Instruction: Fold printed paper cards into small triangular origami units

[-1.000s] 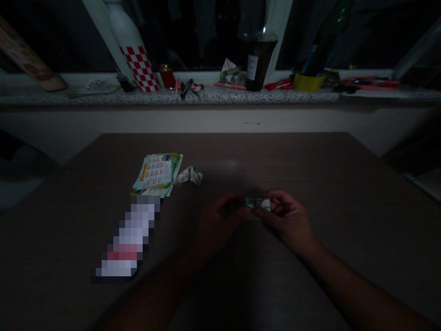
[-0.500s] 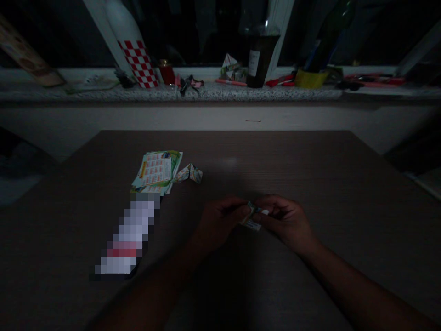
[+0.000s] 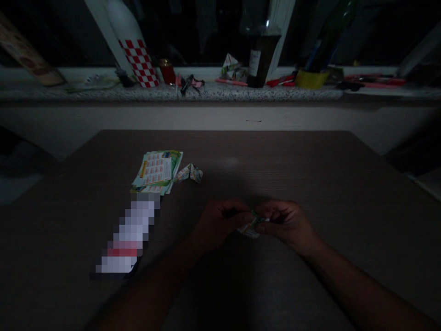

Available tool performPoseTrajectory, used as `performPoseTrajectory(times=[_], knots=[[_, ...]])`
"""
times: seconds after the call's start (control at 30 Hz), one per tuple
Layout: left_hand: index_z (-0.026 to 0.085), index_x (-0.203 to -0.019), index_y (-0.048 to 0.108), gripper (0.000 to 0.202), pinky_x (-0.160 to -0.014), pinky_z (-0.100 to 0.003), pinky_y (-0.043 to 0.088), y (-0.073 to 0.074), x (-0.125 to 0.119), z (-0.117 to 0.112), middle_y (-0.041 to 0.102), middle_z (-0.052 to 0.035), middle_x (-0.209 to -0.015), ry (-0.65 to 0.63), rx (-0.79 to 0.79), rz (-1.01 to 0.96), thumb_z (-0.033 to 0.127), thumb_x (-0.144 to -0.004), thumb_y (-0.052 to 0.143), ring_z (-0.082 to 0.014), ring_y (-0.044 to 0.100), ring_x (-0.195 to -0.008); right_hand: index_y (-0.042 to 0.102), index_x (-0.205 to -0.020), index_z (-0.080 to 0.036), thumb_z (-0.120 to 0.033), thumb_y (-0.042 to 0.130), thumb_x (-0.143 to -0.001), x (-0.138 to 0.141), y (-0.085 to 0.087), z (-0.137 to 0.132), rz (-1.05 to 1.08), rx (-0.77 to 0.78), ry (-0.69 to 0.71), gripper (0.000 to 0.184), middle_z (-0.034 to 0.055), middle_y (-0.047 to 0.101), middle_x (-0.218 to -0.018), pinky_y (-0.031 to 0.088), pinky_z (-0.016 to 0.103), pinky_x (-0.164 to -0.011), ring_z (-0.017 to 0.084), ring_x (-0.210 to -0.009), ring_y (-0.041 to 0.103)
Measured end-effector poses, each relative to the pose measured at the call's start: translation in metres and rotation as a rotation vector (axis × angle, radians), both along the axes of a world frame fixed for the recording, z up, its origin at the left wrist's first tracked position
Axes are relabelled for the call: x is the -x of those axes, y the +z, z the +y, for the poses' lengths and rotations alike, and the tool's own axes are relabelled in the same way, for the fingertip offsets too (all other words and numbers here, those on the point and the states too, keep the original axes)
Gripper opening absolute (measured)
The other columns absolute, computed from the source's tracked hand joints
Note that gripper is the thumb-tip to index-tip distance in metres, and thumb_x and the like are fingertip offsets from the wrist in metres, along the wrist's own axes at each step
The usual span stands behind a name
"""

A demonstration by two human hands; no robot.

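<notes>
Between both hands is a small folded piece of printed paper (image 3: 249,230), pale with green patches. My left hand (image 3: 222,223) is closed, pinching its left side between thumb and fingers. From the other side, my right hand (image 3: 285,225) grips it with thumb and bent fingers, close to the left fingertips. Much of the paper is hidden by the fingers. Further left on the table lies a folded paper piece (image 3: 189,173) with raised creases. It touches or nearly touches a stack of printed paper slips (image 3: 156,170), green and white with red print.
A phone (image 3: 132,234) with a blurred-out screen lies on the brown table (image 3: 292,161), left of my forearms. Behind it, the stone windowsill (image 3: 213,93) bears a red-checkered bottle (image 3: 139,62), a dark cup (image 3: 258,62), a green bottle (image 3: 330,37) and pens.
Both hands have dipped slightly toward me with the paper. The paper has turned a little between the fingers, and a more patterned face shows. The other things have stayed put.
</notes>
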State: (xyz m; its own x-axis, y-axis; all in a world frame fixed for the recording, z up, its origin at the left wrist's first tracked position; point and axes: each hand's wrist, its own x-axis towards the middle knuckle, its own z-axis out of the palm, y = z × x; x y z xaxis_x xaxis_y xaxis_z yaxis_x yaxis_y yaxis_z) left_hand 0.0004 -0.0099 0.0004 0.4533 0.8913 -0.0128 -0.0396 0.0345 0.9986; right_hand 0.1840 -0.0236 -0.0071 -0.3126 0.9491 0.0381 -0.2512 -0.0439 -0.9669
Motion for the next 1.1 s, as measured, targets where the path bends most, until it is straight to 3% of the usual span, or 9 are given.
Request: performPoseTrajectory(times=[0.07,0.17,0.3,0.4,0.57,0.87,1.1], knots=[[0.015,-0.073,0.068,0.018,-0.058,-0.022,0.041,0.000,-0.001,-0.001,0.059,-0.0003,-0.068,0.023,-0.013,-0.004,0.032,-0.076,0.069,-0.0112,0.052,-0.062,0.073,-0.078,-0.020,-0.020,0.085,-0.059,0.001,0.001,0.000,-0.017,-0.001,-0.021,0.022,0.0011,0.073,-0.070,0.057,0.022,-0.057,0.013,-0.061,0.068],[0.015,-0.073,0.066,0.015,-0.060,-0.023,0.043,0.000,-0.003,-0.004,0.060,-0.0009,-0.070,0.155,-0.121,0.022,0.029,-0.078,0.067,-0.0121,0.054,-0.065,0.072,-0.074,-0.019,-0.027,0.084,-0.060,0.004,0.000,0.000,-0.081,0.006,-0.110,0.020,0.0010,0.072,-0.065,0.054,0.021,-0.051,0.012,-0.054,0.065],[0.017,-0.074,0.065,0.010,-0.066,-0.025,0.045,-0.001,-0.004,-0.005,0.062,-0.0006,-0.074,0.370,-0.294,0.167,0.025,-0.079,0.065,-0.0132,0.057,-0.070,0.072,-0.071,-0.019,-0.025,0.081,-0.065,0.008,-0.001,0.000,-0.154,-0.027,-0.236,0.013,0.0011,0.072,-0.063,0.055,0.023,-0.052,0.013,-0.054,0.065],[0.018,-0.076,0.066,0.010,-0.068,-0.026,0.045,0.000,-0.003,-0.005,0.063,-0.0008,-0.074,0.437,-0.394,0.284,0.026,-0.082,0.063,-0.0139,0.058,-0.071,0.072,-0.075,-0.020,-0.023,0.079,-0.067,0.009,-0.001,-0.001,-0.179,-0.062,-0.296,0.011,0.0019,0.074,-0.065,0.056,0.025,-0.055,0.014,-0.056,0.067],[0.019,-0.077,0.065,0.010,-0.067,-0.026,0.045,0.003,-0.004,-0.008,0.064,-0.0016,-0.076,0.409,-0.463,0.322,0.027,-0.082,0.062,-0.0145,0.058,-0.071,0.070,-0.074,-0.019,-0.027,0.079,-0.067,0.011,-0.004,-0.003,-0.172,-0.045,-0.300,0.014,0.0027,0.072,-0.066,0.054,0.024,-0.053,0.014,-0.056,0.066],[0.017,-0.082,0.061,0.014,-0.055,-0.021,0.042,-0.002,-0.007,-0.012,0.061,0.0015,-0.067,0.232,-0.263,0.313,0.030,-0.086,0.056,-0.0113,0.056,-0.060,0.066,-0.068,-0.018,-0.032,0.084,-0.061,0.009,-0.005,-0.003,-0.143,0.026,-0.219,0.023,-0.0011,0.067,-0.058,0.047,0.020,-0.047,0.010,-0.049,0.059],[0.016,-0.074,0.060,0.022,-0.053,-0.020,0.037,-0.001,-0.003,-0.008,0.054,0.0030,-0.062,0.116,-0.315,0.333,0.033,-0.088,0.053,-0.0095,0.050,-0.057,0.068,-0.061,-0.017,-0.033,0.083,-0.062,0.006,0.001,-0.003,-0.196,-0.039,-0.183,0.022,0.0004,0.068,-0.054,0.047,0.020,-0.042,0.011,-0.046,0.060]])
